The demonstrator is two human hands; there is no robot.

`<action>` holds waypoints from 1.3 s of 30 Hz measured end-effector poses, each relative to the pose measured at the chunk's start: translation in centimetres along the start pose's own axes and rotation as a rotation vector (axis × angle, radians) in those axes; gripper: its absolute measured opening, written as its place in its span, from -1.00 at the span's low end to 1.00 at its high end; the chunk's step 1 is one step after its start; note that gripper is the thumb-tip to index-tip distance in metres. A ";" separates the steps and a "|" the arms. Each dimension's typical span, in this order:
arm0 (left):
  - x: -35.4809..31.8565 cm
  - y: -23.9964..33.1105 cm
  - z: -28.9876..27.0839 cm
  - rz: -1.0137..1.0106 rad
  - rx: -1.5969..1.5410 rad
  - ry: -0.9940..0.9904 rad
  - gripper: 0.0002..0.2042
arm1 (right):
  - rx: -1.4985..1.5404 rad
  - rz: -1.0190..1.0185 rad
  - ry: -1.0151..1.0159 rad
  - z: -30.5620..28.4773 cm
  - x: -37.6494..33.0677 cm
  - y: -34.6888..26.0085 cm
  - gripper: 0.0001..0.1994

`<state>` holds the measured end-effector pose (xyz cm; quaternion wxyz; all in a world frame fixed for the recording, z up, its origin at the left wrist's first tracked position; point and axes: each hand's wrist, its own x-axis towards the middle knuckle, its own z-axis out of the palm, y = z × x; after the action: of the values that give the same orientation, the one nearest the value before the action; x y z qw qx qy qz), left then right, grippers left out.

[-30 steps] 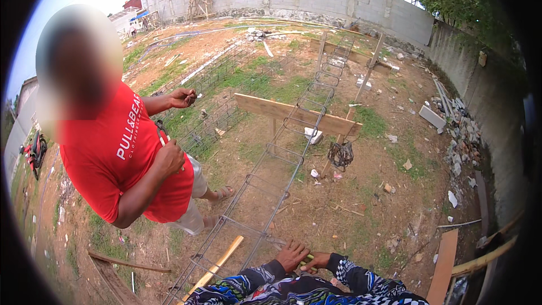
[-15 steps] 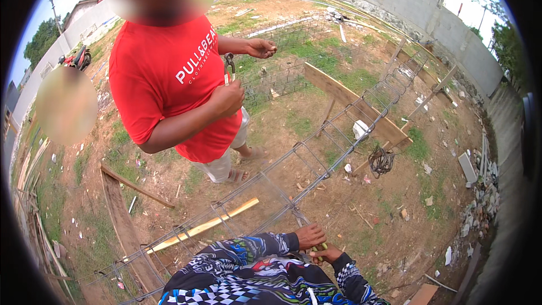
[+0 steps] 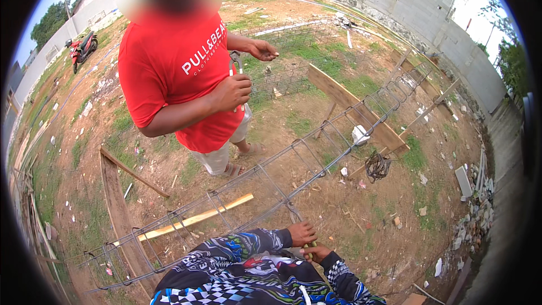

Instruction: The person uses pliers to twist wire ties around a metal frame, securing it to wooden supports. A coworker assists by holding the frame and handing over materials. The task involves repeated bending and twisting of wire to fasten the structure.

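My left hand [image 3: 302, 234] and my right hand [image 3: 317, 253] are close together near the lower middle, both closed on the yellow-green handles of a pair of pincers [image 3: 294, 213]. Its grey metal head reaches the near lower bar of a long rebar cage [image 3: 265, 174], where a cross tie meets it; the exact bite is too small to make out. This cage of long bars and square stirrups runs diagonally from lower left to upper right. Across it stands a co-worker in a red shirt [image 3: 175, 79], holding another pair of pincers [image 3: 235, 63].
Wooden boards on stakes [image 3: 353, 107] stand beneath the cage at right, with a coil of dark wire [image 3: 377, 166] hanging nearby. A plank [image 3: 121, 209] and a pale lath [image 3: 197, 216] are at left. Rubble [image 3: 474, 220] lines the right wall. A red motorbike [image 3: 83, 51] stands far left.
The view has shifted slightly, so the scene sits a little differently. Both of my hands stay on the pincers at the bar. The co-worker's pincers have opened wider.
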<state>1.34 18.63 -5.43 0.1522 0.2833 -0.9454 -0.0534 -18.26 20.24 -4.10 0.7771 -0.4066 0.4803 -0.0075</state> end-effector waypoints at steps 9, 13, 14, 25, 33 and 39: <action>4.6 -0.2 -3.3 -0.268 -0.116 -0.233 -0.79 | 0.060 -0.081 -0.159 -2.6 -0.3 -2.3 -0.62; 4.0 0.9 -5.6 -0.343 -0.069 -0.127 -0.68 | 0.502 -0.012 -0.544 -3.9 -0.3 -1.8 -0.62; 3.5 1.2 -6.3 -0.316 -0.077 -0.091 -0.65 | 0.525 -0.014 -0.599 -4.2 0.1 -1.3 -0.60; 1.9 6.5 -4.4 -1.681 -1.289 0.672 -0.56 | 0.429 0.096 -0.435 -3.7 0.2 -3.8 -0.61; 5.4 3.4 2.1 -1.766 -1.088 0.906 -0.53 | -0.179 -0.347 -0.149 -2.8 0.1 -4.5 -0.42; 6.4 5.0 6.8 -1.778 -0.725 0.866 -0.41 | -0.412 -0.097 -0.342 -5.5 0.4 -4.1 -0.33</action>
<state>-8.53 19.39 -9.27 0.4585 0.8072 -0.1896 -0.3198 -20.63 13.94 -2.95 0.7465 -0.5740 0.3135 0.1220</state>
